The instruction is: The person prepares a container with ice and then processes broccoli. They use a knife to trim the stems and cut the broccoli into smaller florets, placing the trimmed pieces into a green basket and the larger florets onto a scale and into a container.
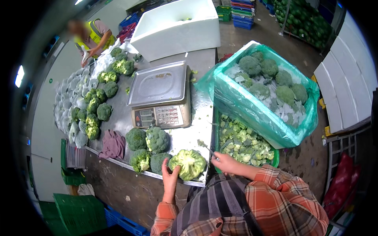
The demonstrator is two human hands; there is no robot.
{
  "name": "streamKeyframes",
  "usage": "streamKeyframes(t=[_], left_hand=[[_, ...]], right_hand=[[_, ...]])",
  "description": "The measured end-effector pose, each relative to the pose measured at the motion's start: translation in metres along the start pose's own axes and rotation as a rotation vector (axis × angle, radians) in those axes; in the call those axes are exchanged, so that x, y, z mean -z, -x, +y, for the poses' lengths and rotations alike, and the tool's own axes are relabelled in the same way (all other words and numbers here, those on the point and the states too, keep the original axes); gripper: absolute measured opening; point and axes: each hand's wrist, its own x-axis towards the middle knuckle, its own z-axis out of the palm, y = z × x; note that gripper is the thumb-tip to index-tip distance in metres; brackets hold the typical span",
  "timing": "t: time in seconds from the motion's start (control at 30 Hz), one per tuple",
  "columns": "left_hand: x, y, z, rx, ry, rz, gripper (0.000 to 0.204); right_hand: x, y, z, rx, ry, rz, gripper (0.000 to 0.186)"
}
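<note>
Because set between both hands, at the near right corner of the metal table (201, 118), seems to hinge on one gap: from the knife (210, 150) in the right hand (225, 162), leftward and a little nearer the body, to the upturned broccoli head (188, 167). Touched on its left side by the left hand (170, 179), clearly the nearer of the two; apart from the blade, slanted up and leftward by the table's right edge, pointing past the broccoli rather than at it. On the right, closed around the knife's handle. On the left, parted between thumb and forefinger, with the thumb against the broccoli; cannot tell whether gripping or only steadying, with the other fingers partly hidden.

Shows no marked long axis, being roughly round from above, with the stalk side facing up. Looks pale yellow-green, creamy around the middle, with thick branches fanning outward to a greener, uneven rim. Contrasts with the four darker broccoli heads (158, 139) just to the left, mostly crown up. Lies nearer the body than the scale (161, 114), and left of a green crate (276, 157) of pale trimmings (246, 141)
</note>
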Motion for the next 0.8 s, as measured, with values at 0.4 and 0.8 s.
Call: streamKeyframes(t=[0.4, 0.8], left_hand=[[-0.043, 0.023, 0.052, -0.211, -0.416, 0.088, 0.056], [-0.048, 0.028, -0.014, -0.276, 0.007, 0.216, 0.055]], right_hand=[[0.008, 0.023, -0.029, 0.169, 0.344, -0.108, 0.014], [0.06, 0.005, -0.031, -0.277, -0.249, -0.154, 0.026]])
